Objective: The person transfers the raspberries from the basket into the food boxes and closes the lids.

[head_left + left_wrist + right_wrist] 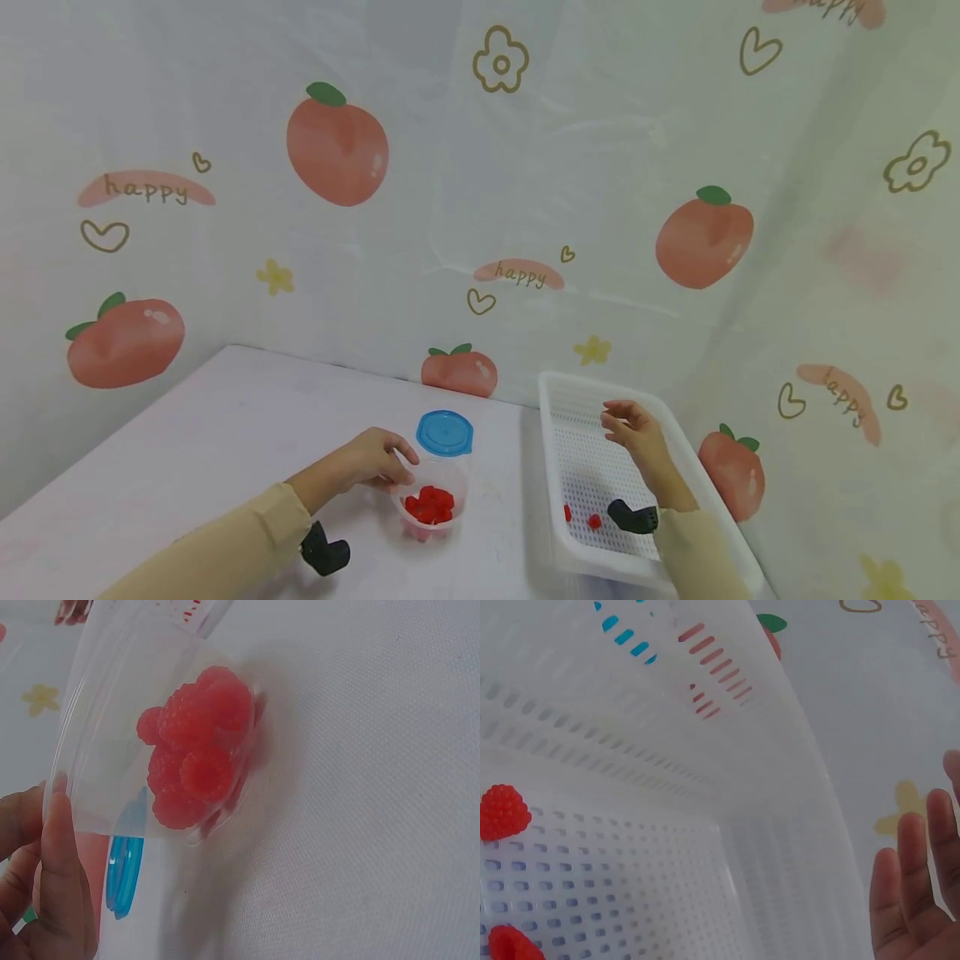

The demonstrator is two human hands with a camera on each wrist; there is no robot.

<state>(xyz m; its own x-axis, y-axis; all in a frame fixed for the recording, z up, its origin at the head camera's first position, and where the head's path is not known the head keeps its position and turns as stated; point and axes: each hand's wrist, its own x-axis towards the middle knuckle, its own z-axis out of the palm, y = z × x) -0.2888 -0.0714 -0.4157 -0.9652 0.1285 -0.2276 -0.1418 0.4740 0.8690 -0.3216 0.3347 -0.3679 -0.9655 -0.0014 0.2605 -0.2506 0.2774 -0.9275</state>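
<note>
My left hand (363, 460) pinches the rim of a clear plastic tub (105, 757) between thumb and finger. Inside it lie several red raspberries (429, 505), heaped at the bottom, and the tub stands on the table. Over the white perforated basket (553, 483) hovers my right hand (637, 433), fingers loosely extended and holding nothing. Two raspberries show on the basket floor, one by the near left wall and another raspberry (595, 522) beside it; the right wrist view shows a raspberry (502, 812) there too.
A blue lid (446, 432) lies on the white table (300, 400) just behind the tub. To the right, the basket's raised walls stand close to a fruit-printed curtain (615, 167), which also runs along the table's back edge. Each wrist carries a black device (324, 550).
</note>
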